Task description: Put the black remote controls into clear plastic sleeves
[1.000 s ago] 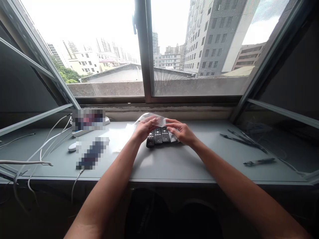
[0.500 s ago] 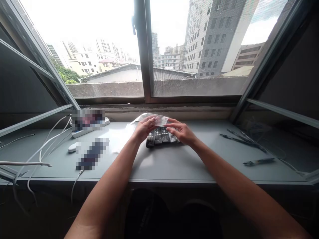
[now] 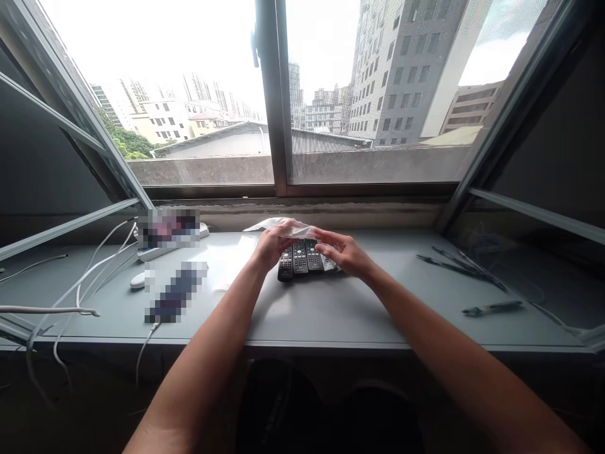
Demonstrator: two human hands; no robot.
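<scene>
A clear plastic bag (image 3: 302,232) is stretched between my two hands, above the back of the desk. My left hand (image 3: 271,246) pinches it at the left, and a loose white flap of it trails out past the fingers. At the bag's right end, my right hand (image 3: 348,252) has its fingertips closed on the edge. Below lie several black remote controls (image 3: 300,260) side by side, their far ends hidden by the bag and hands. Some crinkled clear plastic (image 3: 328,261) lies at the right of the row, partly behind my right hand.
White sheets (image 3: 234,261) lie left of the remotes. Farther left are a power strip (image 3: 163,250), white cables (image 3: 78,284), a small white rounded object (image 3: 137,281) and a blurred-out item (image 3: 172,296). Pens (image 3: 491,308) lie at the right; a window stands behind the desk.
The bag is drawn flatter and tauter between my hands. My left fingers have shifted slightly on it, and the left flap hangs lower; the remotes stay put.
</scene>
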